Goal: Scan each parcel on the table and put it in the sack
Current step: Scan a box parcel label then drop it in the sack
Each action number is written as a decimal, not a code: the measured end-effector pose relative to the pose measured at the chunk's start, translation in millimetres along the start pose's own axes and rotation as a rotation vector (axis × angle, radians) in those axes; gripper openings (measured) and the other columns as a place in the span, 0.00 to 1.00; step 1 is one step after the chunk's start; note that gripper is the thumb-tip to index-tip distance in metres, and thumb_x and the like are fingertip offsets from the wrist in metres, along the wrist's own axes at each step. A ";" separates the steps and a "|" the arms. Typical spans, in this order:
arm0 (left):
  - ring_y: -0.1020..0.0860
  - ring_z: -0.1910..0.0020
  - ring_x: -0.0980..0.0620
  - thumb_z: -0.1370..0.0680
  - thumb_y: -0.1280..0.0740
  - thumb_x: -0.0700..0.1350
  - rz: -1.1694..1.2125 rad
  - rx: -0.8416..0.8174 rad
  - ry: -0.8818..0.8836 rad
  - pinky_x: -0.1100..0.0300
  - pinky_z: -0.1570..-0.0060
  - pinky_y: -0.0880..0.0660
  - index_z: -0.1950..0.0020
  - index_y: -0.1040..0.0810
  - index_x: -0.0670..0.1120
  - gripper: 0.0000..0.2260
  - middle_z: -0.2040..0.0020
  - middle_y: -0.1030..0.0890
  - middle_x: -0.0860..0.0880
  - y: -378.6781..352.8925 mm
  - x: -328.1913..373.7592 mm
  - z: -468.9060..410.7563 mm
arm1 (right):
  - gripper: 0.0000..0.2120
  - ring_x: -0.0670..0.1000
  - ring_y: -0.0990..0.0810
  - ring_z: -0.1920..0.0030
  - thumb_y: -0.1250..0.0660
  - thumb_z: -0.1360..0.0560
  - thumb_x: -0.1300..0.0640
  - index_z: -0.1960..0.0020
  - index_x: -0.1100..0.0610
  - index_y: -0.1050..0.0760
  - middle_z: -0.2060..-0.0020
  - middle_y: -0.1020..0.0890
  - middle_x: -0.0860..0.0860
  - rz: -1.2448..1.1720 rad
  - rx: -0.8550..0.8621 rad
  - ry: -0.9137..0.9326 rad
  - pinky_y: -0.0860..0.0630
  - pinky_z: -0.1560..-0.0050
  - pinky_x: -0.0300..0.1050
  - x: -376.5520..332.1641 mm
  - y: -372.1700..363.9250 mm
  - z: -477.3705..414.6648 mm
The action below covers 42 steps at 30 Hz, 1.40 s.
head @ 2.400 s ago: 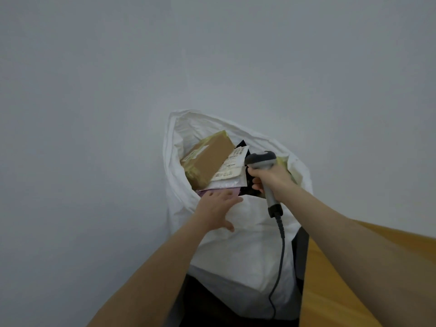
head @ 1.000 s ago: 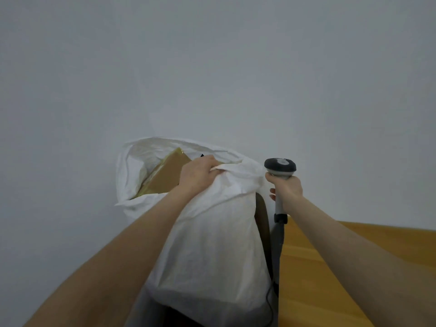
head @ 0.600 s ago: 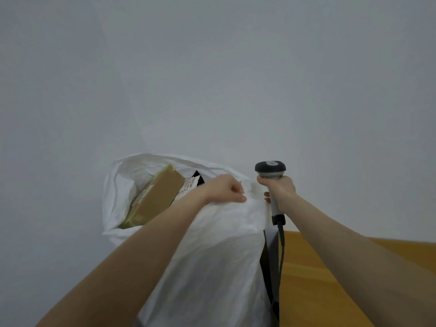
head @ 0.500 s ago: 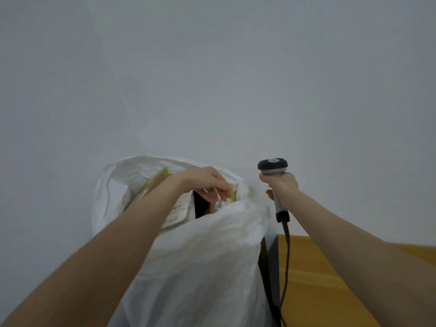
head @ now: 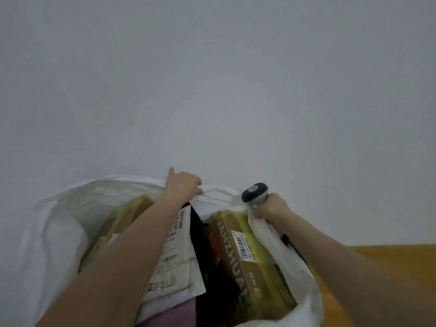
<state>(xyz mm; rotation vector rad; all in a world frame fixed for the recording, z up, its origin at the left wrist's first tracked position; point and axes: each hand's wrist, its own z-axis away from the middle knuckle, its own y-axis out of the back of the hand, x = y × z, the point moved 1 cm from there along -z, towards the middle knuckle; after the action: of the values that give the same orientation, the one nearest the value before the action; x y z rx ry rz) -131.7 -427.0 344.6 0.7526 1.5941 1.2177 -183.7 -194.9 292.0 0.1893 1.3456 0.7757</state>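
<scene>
Since half a second ago the left hand (head: 182,187) has left the parcels and reached over to the far rim of the sack (head: 54,232). Nearest, a purple packet (head: 172,315) peeks out beside crumpled black plastic (head: 212,274). Just beyond lies a flat white mailer (head: 179,267), glossy and creased, with printed labels. Right of it a brown cardboard box (head: 254,267), banded in yellow tape, leans with its long axis running up toward the right hand (head: 271,208). A second taped box (head: 122,215) sits at the left. Every parcel seen lies inside the sack, below and nearer than both grips. Farther on, the left grip is clamped on the thin white woven rim. The right grip is wrapped round the scanner (head: 254,192) and also pinches the rim. The sack's mouth stretches between them. Wooden counter (head: 389,263) shows at right, with a plain grey wall (head: 212,90) behind.
</scene>
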 end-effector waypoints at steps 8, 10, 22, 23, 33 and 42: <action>0.22 0.45 0.46 0.22 0.35 0.52 0.603 0.256 0.217 0.56 0.49 0.29 0.46 0.21 0.49 0.09 0.43 0.19 0.47 68.4 -104.3 -30.7 | 0.09 0.54 0.23 0.61 0.34 0.32 0.64 0.53 0.56 0.27 0.64 0.23 0.51 -0.107 0.217 0.177 0.28 0.63 0.42 -67.8 6.4 -22.3; 0.27 0.37 0.45 0.25 0.31 0.56 0.566 0.048 0.076 0.54 0.39 0.30 0.33 0.27 0.47 0.24 0.34 0.25 0.45 50.1 -88.6 -25.1 | 0.09 0.54 0.23 0.60 0.33 0.32 0.64 0.52 0.56 0.27 0.64 0.24 0.50 -0.103 0.179 0.204 0.28 0.63 0.42 -72.7 -1.0 -21.5; 0.21 0.45 0.43 0.23 0.34 0.49 0.457 0.414 0.319 0.58 0.54 0.32 0.44 0.18 0.51 0.10 0.44 0.19 0.46 57.7 -61.1 -32.5 | 0.12 0.54 0.23 0.58 0.26 0.29 0.56 0.49 0.60 0.24 0.61 0.23 0.53 -0.223 0.133 0.155 0.21 0.53 0.52 -25.7 50.4 -10.5; 0.21 0.46 0.43 0.24 0.33 0.48 0.456 0.445 0.349 0.58 0.55 0.32 0.44 0.17 0.51 0.10 0.45 0.19 0.45 69.7 -70.4 -31.9 | 0.13 0.54 0.23 0.58 0.26 0.28 0.55 0.48 0.60 0.24 0.59 0.22 0.53 -0.246 0.130 0.124 0.20 0.55 0.51 -18.9 57.4 -8.9; 0.37 0.30 0.42 0.22 0.39 0.40 0.338 0.413 0.187 0.49 0.34 0.38 0.25 0.37 0.47 0.25 0.29 0.36 0.41 74.7 -9.7 15.5 | 0.12 0.53 0.24 0.67 0.26 0.29 0.53 0.53 0.58 0.25 0.59 0.22 0.56 -0.374 -0.046 0.042 0.22 0.68 0.44 16.1 75.8 23.6; 0.27 0.37 0.48 0.22 0.34 0.51 0.597 0.192 0.149 0.56 0.41 0.30 0.34 0.25 0.46 0.18 0.34 0.25 0.47 80.7 72.5 123.8 | 0.20 0.60 0.22 0.56 0.25 0.28 0.53 0.43 0.60 0.30 0.50 0.25 0.59 -0.369 -0.263 -0.107 0.21 0.61 0.54 70.2 92.2 81.9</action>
<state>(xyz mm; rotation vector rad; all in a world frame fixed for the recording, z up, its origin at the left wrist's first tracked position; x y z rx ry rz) -47.7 -293.9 392.7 1.3547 1.6804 1.5812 -143.1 -59.7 306.5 -0.2179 1.1216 0.6115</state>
